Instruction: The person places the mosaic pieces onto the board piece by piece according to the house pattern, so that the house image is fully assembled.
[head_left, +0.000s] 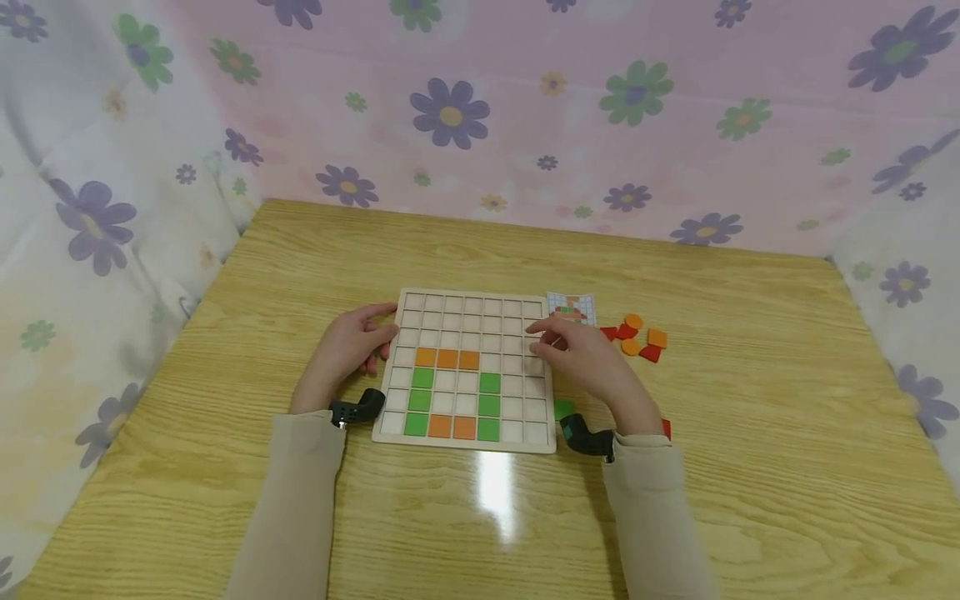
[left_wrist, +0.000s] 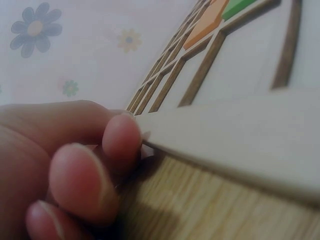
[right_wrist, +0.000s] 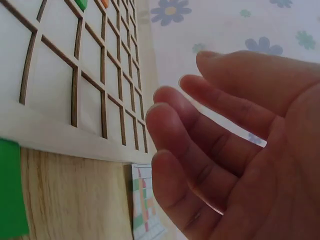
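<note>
A wooden grid board (head_left: pixel 513 446) lies flat, holding orange tiles (head_left: pixel 447 358) and green tiles (head_left: pixel 490 406) laid out as a rectangular outline. At its left rim, my left hand (head_left: pixel 348 346) touches the edge with thumb and fingertips, the other fingers loosely bent. My right hand (head_left: pixel 588 358) hovers over the right rim, fingers loosely bent and nothing between them. The right wrist view shows that hand's fingers (right_wrist: pixel 185 135) apart from the board. A small printed pattern card (head_left: pixel 587 310) lies by the board's upper right corner, partly covered by the right hand.
Several loose red and orange pieces (head_left: pixel 632 346), round and angular, are scattered right of the card. A green piece (head_left: pixel 564 409) sits beside the board's right edge. One red piece (head_left: pixel 667 428) shows partly behind the right wrist. Flowered cloth (head_left: pixel 525 108) hangs around the wooden table (head_left: pixel 787 375).
</note>
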